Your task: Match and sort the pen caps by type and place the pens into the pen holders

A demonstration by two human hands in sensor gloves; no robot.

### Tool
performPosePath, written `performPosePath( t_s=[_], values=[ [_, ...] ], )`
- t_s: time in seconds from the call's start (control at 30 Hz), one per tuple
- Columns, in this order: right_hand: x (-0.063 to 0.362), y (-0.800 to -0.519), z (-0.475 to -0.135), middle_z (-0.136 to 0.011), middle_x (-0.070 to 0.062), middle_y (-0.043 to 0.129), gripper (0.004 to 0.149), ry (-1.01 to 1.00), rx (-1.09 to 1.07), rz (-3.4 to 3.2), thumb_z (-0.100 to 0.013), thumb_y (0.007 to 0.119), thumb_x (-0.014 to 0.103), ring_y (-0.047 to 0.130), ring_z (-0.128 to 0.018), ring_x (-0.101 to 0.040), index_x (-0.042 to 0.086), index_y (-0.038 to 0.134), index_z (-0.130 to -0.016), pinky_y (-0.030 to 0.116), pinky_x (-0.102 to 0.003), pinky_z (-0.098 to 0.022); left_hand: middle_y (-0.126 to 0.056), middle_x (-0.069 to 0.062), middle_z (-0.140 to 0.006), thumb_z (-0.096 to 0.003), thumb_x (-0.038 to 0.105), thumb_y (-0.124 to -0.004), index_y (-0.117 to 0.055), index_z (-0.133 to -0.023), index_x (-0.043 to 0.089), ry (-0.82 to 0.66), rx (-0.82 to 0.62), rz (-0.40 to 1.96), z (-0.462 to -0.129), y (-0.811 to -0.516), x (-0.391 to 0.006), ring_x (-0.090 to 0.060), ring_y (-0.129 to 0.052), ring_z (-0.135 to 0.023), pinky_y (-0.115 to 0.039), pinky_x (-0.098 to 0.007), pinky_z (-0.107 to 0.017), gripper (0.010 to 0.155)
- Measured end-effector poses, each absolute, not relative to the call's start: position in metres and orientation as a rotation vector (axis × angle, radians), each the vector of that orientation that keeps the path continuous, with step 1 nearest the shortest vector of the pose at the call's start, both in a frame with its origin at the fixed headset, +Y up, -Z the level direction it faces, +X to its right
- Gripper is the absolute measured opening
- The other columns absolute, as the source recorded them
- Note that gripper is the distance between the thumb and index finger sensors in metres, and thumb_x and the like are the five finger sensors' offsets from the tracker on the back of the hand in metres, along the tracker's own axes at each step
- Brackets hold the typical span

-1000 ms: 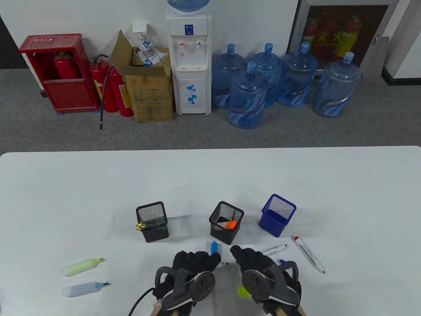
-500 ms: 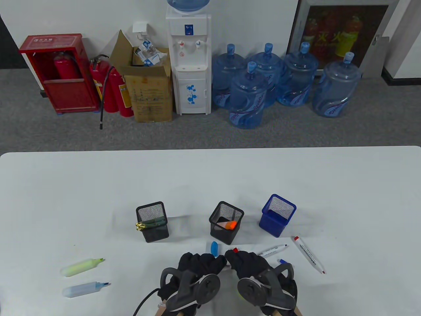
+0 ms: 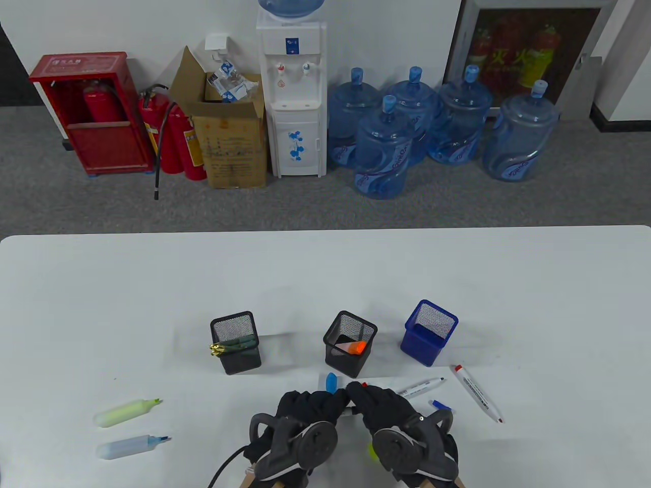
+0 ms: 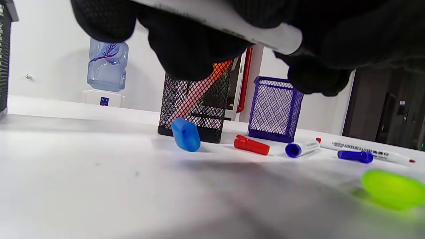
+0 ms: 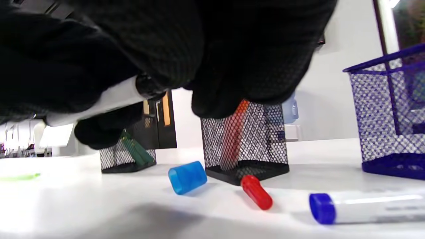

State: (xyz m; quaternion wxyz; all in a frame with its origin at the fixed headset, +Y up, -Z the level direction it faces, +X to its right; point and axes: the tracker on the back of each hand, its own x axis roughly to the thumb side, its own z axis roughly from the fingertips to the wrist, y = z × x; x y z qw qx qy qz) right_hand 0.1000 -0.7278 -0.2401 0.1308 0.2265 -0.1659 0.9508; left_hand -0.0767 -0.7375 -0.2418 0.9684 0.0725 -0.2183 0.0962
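The fingers (image 4: 186,49) of the left hand (image 3: 305,412) are curled round the white barrel of a marker (image 4: 245,28), gripping it above the table (image 3: 325,284). The fingers (image 5: 232,59) of the right hand (image 3: 391,412) are curled and closed at the marker's dark end, where the two hands meet; whether they hold a cap there cannot be told.

Just beyond the fingertips stand three mesh holders in a row. Straight ahead of the meeting fingertips is the middle black holder (image 3: 350,351), with an orange highlighter (image 3: 351,347) leaning inside it. Off to the left of the left fingers is the left black holder (image 3: 235,343), holding dark green pens (image 3: 239,343) with gold clips that lean over its near rim. Ahead and to the right of the right fingers is the blue holder (image 3: 428,333); its contents cannot be made out.

Between the fingertips and the middle holder lie a light blue cap (image 3: 331,382) and a red cap (image 5: 256,192), both on the table near the holder's base. To the right of the right fingers lie a blue-capped marker (image 3: 421,387), a small dark blue cap (image 3: 440,405) and an uncapped red-tipped marker (image 3: 477,392). Under the right palm sits a lime green cap (image 4: 391,188). Well off to the left of the left fingers lie an uncapped green highlighter (image 3: 126,412) and an uncapped blue highlighter (image 3: 132,446).
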Motion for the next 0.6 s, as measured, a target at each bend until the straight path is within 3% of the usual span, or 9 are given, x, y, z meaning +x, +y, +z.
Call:
performPosePath(
  t_s=[0.27,0.43,0.6],
  values=[
    [0.107,-0.725,-0.247,-0.080,0.002,0.099,0.057,-0.440,0.536,2.638,-0.034,0.085,0.025,0.112,-0.055,-0.013,0.020,0.078,-0.091,0.103,-0.037,-0.042,-0.088,0.005,-0.087,-0.0427,0.029,-0.069,-0.061,-0.101,0.030,-0.440,0.225,0.203,-0.241,-0.731,-0.074,-0.022,-0.100,-0.061,-0.075,-0.056,-0.064,0.059],
    [0.109,-0.719,-0.245,-0.078,0.004,0.101,0.055,-0.461,0.567,2.592,-0.033,0.087,0.025,0.113,-0.053,-0.012,0.020,0.081,-0.087,0.104,-0.037,-0.041,-0.094,0.002,-0.083,-0.0424,0.027,-0.071,-0.066,-0.099,0.028,-0.463,0.161,0.348,-0.243,-0.724,-0.082,-0.026,-0.103,-0.054,-0.078,-0.056,-0.060,0.057],
    [0.108,-0.721,-0.247,-0.077,0.002,0.103,0.055,-0.338,0.530,2.540,-0.033,0.087,0.025,0.114,-0.050,-0.012,0.017,0.082,-0.087,0.105,-0.037,-0.039,-0.096,0.003,-0.082,-0.0405,0.027,-0.075,-0.068,-0.097,0.030,-0.513,0.266,0.227,-0.235,-0.721,-0.083,-0.026,-0.105,-0.055,-0.079,-0.054,-0.062,0.057]
  ],
)
